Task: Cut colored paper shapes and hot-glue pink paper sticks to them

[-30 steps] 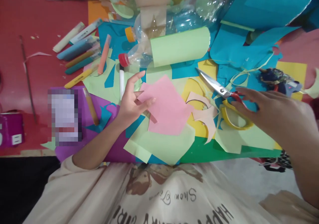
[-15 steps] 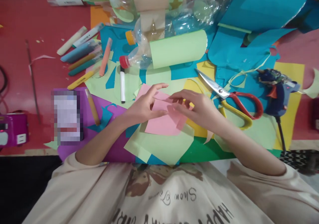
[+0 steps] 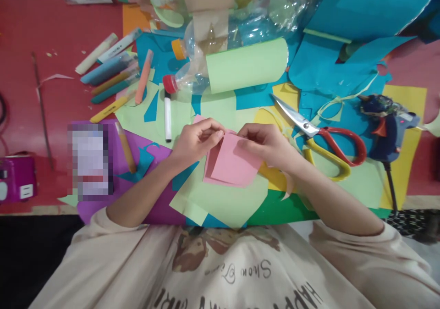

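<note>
While the folded pink paper (image 3: 231, 164) lies on green sheets (image 3: 223, 201), I find my left hand (image 3: 194, 141) and right hand (image 3: 271, 145) pinching its top edge, fingers closed.

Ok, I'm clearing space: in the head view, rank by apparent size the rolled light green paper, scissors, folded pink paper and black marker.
1. rolled light green paper
2. scissors
3. folded pink paper, close to the scissors, so that order is unsure
4. black marker, clearly smallest

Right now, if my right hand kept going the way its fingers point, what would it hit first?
Likely the left hand. The right hand points left across the pink paper that both pinch, and their fingertips nearly meet at its top edge.
</note>
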